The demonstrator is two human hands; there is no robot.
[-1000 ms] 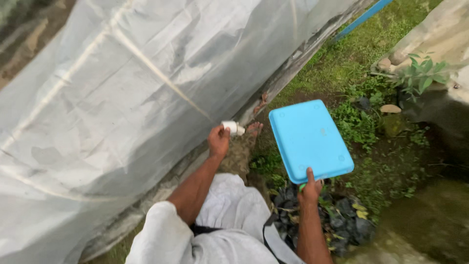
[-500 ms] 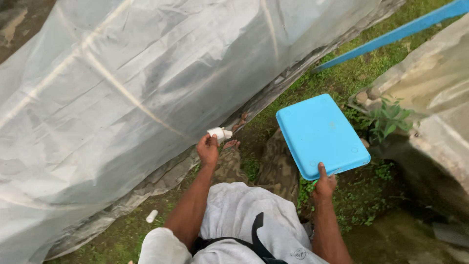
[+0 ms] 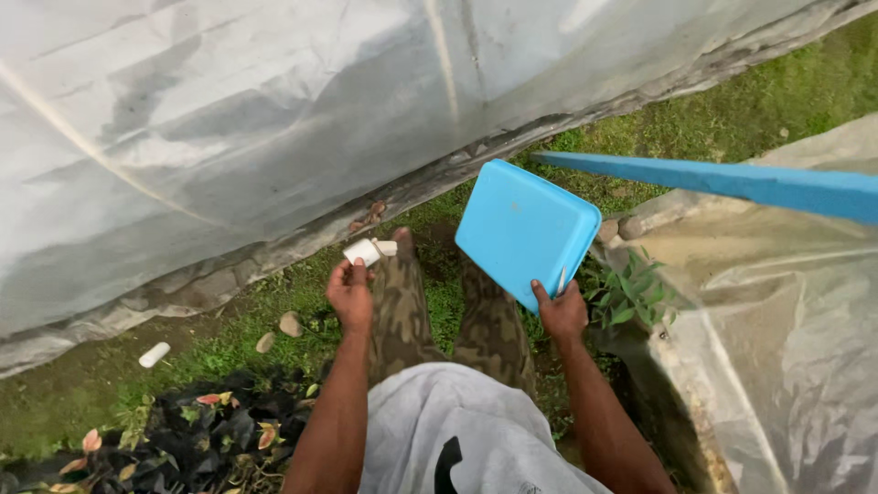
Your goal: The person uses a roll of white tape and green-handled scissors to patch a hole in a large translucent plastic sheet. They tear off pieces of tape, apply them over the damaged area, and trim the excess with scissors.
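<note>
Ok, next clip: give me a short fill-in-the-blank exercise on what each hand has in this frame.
1. The right hand grips a flat plastic tray coloured ____.
2. The left hand holds a small ____ piece of pipe.
3. A second white piece lies on the ____ to the person's left.
4. The big sheeting ahead is ____ plastic.

Missing words: blue; white; grass; translucent

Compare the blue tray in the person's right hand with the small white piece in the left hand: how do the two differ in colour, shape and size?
The blue tray is bright blue; the white piece is white. The tray is flat and rectangular with rounded corners; the white piece is short and roughly cylindrical. The tray is far larger, held by one edge in the right hand, while the white piece sits at the fingertips of the left hand. Both are held above the grass.
</note>
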